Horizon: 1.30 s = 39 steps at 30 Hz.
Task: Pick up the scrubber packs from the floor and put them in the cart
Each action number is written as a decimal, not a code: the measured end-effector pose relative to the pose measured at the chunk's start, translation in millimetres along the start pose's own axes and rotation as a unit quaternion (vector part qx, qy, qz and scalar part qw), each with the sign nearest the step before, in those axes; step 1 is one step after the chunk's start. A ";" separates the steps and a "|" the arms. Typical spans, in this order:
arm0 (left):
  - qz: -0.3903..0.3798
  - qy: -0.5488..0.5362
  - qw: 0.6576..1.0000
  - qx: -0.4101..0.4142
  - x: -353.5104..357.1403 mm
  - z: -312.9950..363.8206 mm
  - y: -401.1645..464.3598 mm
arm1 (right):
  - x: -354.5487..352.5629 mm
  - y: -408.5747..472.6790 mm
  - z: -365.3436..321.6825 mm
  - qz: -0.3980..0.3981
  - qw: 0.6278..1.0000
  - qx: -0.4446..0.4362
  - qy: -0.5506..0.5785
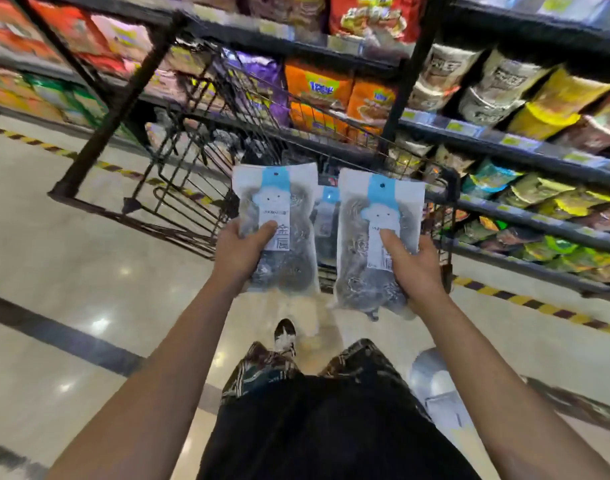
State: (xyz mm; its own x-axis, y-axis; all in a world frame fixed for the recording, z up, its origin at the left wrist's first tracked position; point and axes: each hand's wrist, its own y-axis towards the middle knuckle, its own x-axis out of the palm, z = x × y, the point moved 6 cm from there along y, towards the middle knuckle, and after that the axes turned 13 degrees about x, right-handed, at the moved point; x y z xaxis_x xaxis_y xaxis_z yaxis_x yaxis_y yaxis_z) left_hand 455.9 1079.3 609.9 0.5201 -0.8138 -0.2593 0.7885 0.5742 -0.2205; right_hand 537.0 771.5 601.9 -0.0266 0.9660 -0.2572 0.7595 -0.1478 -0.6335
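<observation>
Floor (54,271): pale glossy tiles, one dark band crossing at the left, and a yellow-and-black hazard strip running along the foot of the shelving.

Cart (179,161): one black wire cart stood ahead of the person, tilted in the wide-angle view, its basket open toward the camera.

Scrubber packs counted: three visible. Two were held up over the near end of the cart, and a third pack (328,216) showed partly between them, lower down inside the cart; its outline was blurred.

Left hand (241,251): arm extended forward and bare to the elbow. The hand was closed around the left pack (279,220), gripping its left edge, the thumb pressed across the white label on the front and the fingers hidden behind. The pack stood upright, blue header card on top, grey metal scrubbers visible through the clear wrapper.

Right hand (414,268): arm likewise extended and bare. The hand was closed on the right pack (379,237), gripping its lower right side with the thumb laid on the label. This pack also stood upright, sitting slightly lower than the left one. The two held packs were apart, not touching.

Shelves (504,140): several black tiers ran behind and to the right of the cart, stocked with bagged goods in orange, purple, yellow and green.

Below the arms, dark shorts and one patterned shoe (284,336) were in view.
</observation>
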 end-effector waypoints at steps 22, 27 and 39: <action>-0.144 0.247 0.951 -0.114 94.2 -182.6 245.5 | 180.6 233.6 43.2 0.079 0.971 0.090 -0.207; -0.242 0.417 0.872 -0.090 97.6 -177.4 231.7 | 178.1 221.1 29.7 0.002 0.952 -0.004 -0.307; -0.305 0.501 0.807 -0.072 91.8 -147.1 218.4 | 176.5 212.8 26.3 -0.054 0.908 0.035 -0.413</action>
State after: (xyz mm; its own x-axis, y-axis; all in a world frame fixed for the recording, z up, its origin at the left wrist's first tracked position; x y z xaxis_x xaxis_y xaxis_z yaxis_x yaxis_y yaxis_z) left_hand 627.6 1143.3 399.6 -0.5338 -0.5086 -0.6756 0.7136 0.1578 -0.6826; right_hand 676.9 904.9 402.5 -0.5996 0.4913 -0.6318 0.6804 -0.1026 -0.7256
